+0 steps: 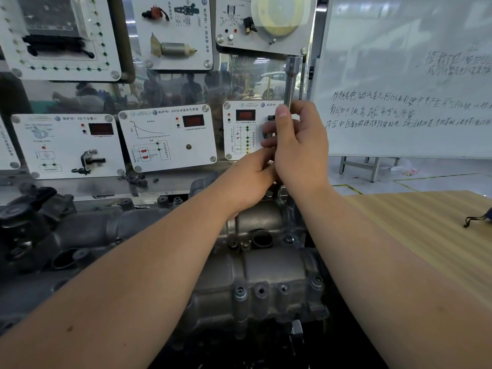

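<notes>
A long shiny metal socket wrench (pixel 292 78) stands upright over the far end of a grey engine cylinder head (pixel 266 265). My right hand (pixel 298 147) grips its shaft, thumb up along the metal. Just below, my left hand (pixel 249 179) curls around the lower part of the tool, where it meets the engine. The tool's lower end is hidden behind both hands.
A training board with white sensor panels (pixel 167 138) stands behind the engine. A whiteboard (pixel 410 75) with handwriting is at the right. A wooden tabletop (pixel 426 230) lies to the right, with a small dark cord (pixel 476 218) on it.
</notes>
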The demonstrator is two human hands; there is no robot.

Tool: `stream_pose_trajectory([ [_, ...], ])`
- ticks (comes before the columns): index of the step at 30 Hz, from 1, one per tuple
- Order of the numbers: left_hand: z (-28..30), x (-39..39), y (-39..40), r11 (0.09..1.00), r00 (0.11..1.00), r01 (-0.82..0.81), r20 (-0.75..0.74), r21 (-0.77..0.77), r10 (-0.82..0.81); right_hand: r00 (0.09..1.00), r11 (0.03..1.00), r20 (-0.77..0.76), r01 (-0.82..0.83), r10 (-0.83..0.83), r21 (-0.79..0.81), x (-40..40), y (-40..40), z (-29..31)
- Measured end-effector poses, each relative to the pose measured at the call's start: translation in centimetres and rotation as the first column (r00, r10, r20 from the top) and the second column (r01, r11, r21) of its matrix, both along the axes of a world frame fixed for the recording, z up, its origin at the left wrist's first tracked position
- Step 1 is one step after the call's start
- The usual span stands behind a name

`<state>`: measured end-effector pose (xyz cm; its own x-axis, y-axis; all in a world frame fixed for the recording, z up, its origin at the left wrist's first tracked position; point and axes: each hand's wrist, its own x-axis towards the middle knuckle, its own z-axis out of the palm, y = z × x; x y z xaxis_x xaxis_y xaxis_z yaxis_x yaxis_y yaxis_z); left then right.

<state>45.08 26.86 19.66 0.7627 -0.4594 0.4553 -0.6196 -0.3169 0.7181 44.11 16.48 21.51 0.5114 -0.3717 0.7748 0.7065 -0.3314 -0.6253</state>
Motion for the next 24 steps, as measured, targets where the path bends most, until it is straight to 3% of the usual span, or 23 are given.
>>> stream_pose_trajectory([
  [24, 0.01, 0.17, 0.09, 0.999, 0.999, -0.038, 0.002, 0.027, 0.038, 1.0, 1.0, 0.004, 0.003, -0.003, -0.025, 0.16, 0.0, -0.22],
])
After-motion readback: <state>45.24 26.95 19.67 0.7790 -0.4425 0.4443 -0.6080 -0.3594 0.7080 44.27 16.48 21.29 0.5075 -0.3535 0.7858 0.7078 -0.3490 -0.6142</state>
